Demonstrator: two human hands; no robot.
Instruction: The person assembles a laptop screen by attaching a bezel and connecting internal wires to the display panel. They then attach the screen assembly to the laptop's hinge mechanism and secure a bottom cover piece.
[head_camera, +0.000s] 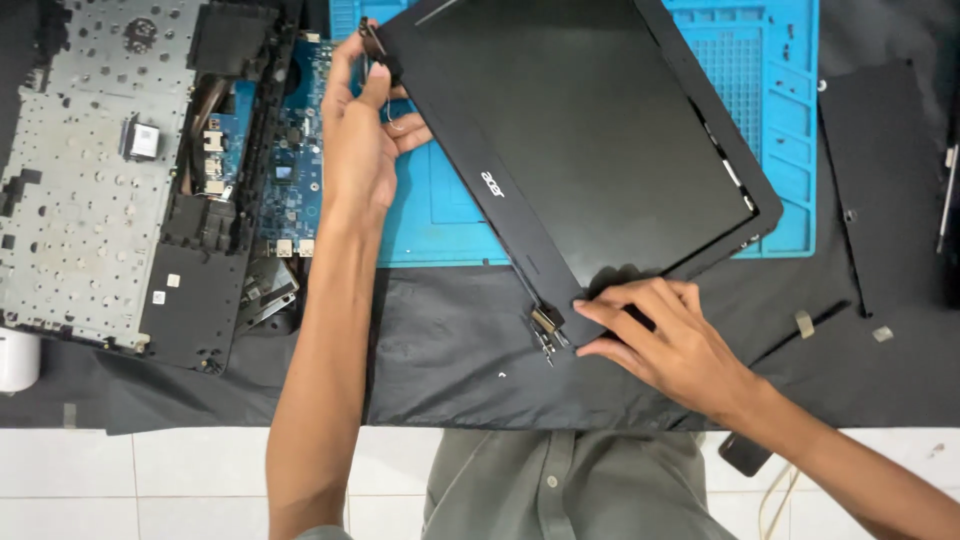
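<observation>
Left grip (362, 130) pinching upper hinge corner of laptop screen panel (580, 140); right grip (655, 335) pressed flat, fingers together, on lower corner beside hinge (545, 325). Panel resting tilted on blue mat (430, 215), between both grips. Step judged: steadying, repositioning panel. Next calls for even two-handed hold. Stripped laptop base (130, 170) left of left grip.

Both bare forearms reach up from the bottom edge. The left hand (362, 140) is stretched far forward on a nearly straight arm, its back to the camera, thumb and forefinger pinched together at the top, the other fingers curled to the right. The right hand (668, 342) lies nearer the body, palm down, wrist angled in from the right, fingers spread and pressing leftward.
</observation>
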